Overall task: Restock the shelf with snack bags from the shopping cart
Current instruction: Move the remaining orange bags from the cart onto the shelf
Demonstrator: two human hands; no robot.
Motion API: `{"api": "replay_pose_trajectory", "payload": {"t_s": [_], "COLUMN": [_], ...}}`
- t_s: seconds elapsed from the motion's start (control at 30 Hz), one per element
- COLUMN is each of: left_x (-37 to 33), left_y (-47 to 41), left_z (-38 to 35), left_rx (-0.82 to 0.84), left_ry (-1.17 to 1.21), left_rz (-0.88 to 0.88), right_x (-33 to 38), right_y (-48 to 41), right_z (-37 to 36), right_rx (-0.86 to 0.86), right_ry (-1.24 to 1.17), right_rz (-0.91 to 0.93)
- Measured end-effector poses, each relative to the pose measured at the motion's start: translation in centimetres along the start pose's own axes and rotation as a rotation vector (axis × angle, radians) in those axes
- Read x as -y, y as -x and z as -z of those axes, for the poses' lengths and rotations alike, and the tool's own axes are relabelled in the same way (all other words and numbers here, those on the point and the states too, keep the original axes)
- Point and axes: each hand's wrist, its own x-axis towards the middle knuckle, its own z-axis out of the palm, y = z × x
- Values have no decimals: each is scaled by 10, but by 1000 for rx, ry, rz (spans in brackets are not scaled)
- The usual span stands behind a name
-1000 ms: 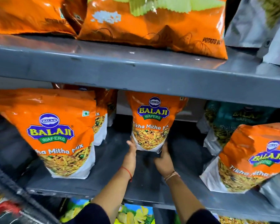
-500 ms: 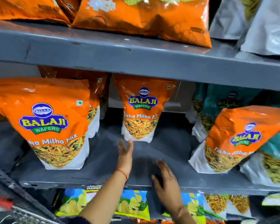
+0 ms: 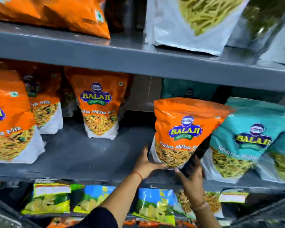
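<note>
An orange Tikha Mitha Mix bag [image 3: 184, 129] stands tilted on the grey middle shelf [image 3: 82, 155], right of centre. My left hand [image 3: 146, 163] cups its lower left corner and underside. At the bag's lower right edge, my right hand [image 3: 191, 175] presses against it with fingers spread. Another orange bag [image 3: 99, 104] of the same kind stands upright farther back at the centre. More orange bags [image 3: 10, 116] fill the shelf's left end.
Teal Balaji bags [image 3: 247, 142] lean right beside the held bag. The upper shelf edge [image 3: 138, 63] carries orange and silver bags above. Green and blue chip bags [image 3: 53, 199] line the lower shelf. A dark cart edge [image 3: 270, 213] shows at the bottom right.
Both hands left the centre bag, drew back, then moved right and took hold of the tilted orange bag by the teal ones. The view swung right.
</note>
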Motion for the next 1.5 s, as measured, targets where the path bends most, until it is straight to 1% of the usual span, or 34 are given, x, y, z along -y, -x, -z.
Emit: {"api": "replay_pose_trajectory", "payload": {"t_s": [0.07, 0.17, 0.27, 0.4, 0.57, 0.7, 0.83, 0.97, 1.17, 1.23, 1.3, 1.37, 1.43, 1.5], "left_x": [1, 5, 12, 32, 60, 71, 72, 73, 75, 77, 79, 80, 79, 75], "left_y": [-5, -8, -9, 4, 26, 42, 49, 50, 51, 52, 56, 63, 77, 92], "left_z": [0, 3, 21, 73, 154, 202, 222, 226, 225, 224, 223, 216, 203, 181], "left_rx": [-20, -39, -68, -137, -287, -379, -395, -370, -353, -356, -358, -429, -656, -846], "left_ry": [-12, -15, -68, 9, 106, 148, 192, 205, 162, 131, 95, 66, -25, -200], "left_rz": [1, -10, -41, -66, -50, -38, -56, -73, -90, -110, -146, -189, -195, -196], "right_x": [-6, -11, -3, 23, 55, 71, 78, 79, 79, 77, 73, 65, 53, 42], "right_y": [-18, -36, -35, -23, 7, 26, 33, 35, 41, 49, 61, 74, 87, 97], "right_z": [6, 9, -5, -52, -134, -184, -205, -210, -208, -204, -196, -184, -168, -146], "right_rx": [121, 209, 273, 372, 415, 424, 434, 424, 396, 361, 308, 271, 280, 298], "right_ry": [-48, 1, -3, -15, -6, -19, -1, 24, 23, 49, 87, 137, 197, 270], "right_rz": [-14, -22, -43, -29, 49, 69, 77, 71, 86, 86, 43, 48, 115, 200]}}
